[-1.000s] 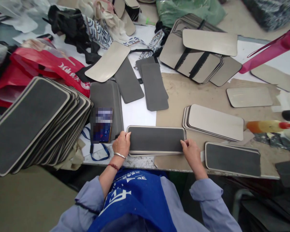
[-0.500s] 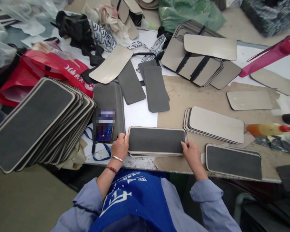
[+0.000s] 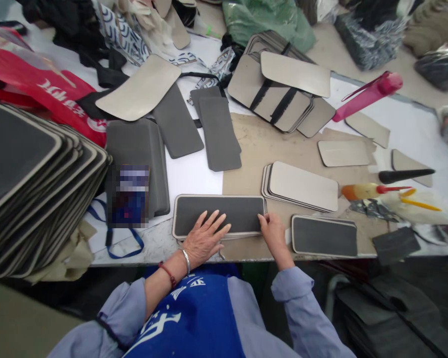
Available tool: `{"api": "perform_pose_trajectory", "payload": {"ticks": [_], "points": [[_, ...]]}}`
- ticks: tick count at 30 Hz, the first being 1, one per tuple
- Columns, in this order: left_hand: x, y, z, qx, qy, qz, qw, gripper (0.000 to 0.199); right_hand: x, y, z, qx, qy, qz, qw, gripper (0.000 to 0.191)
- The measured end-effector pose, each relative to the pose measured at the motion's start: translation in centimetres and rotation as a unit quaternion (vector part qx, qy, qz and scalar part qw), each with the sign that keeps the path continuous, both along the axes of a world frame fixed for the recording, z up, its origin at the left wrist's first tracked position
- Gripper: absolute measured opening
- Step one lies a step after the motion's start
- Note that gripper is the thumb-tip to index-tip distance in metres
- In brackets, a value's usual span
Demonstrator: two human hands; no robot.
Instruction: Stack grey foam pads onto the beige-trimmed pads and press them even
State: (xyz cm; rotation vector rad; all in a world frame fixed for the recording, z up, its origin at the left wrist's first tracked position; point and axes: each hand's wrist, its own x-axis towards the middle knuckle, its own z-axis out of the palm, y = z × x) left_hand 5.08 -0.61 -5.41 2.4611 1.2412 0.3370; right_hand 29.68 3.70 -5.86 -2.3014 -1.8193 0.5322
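A dark grey rectangular panel with rounded corners and a beige border lies at the table's front edge, on top of at least one similar panel. My left hand rests flat on its lower middle with the fingers spread. At the panel's right end, my right hand pinches the edge between thumb and fingers. Just right of that hand is a small pile of dark panels with beige borders. Behind it sits a stack of beige panels.
A tall leaning stack of bordered panels fills the left side. Beside it are a phone on grey pads and a blue strap. Strapped beige panels, a pink umbrella and a yellow-orange bottle stand further off.
My left hand has left the panel's left end and now lies flat on its face. The right hand still grips the right end. The whole view has shifted, with the scene sliding left.
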Motion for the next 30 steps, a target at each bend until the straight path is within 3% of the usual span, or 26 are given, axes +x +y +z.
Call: {"api": "perform_pose_trajectory", "payload": {"ticks": [7, 15, 23, 25, 30], "points": [[0.1, 0.4, -0.4, -0.029, 0.010, 0.024, 0.999, 0.056, 0.1, -0.2, -0.1, 0.008, 0.008, -0.008, 1.000, 0.028], [-0.1, 0.4, -1.3, -0.008, 0.014, 0.031, 0.999, 0.051, 0.0, -0.2, -0.6, 0.023, 0.030, -0.022, 0.999, 0.030], [0.0, 0.3, -1.7, 0.019, 0.001, 0.040, 0.999, 0.053, 1.7, -0.7, 0.9, 0.116, 0.005, -0.076, 0.990, 0.030], [-0.1, 0.3, -1.7, 0.018, 0.000, 0.043, 0.999, 0.053, 1.0, -1.0, 1.5, 0.157, -0.005, -0.026, 0.987, 0.028], [0.0, 0.3, -1.8, 0.016, -0.003, 0.049, 0.999, 0.051, -4.5, -1.1, 1.9, 0.174, 0.065, 0.214, 0.959, 0.038]]}}
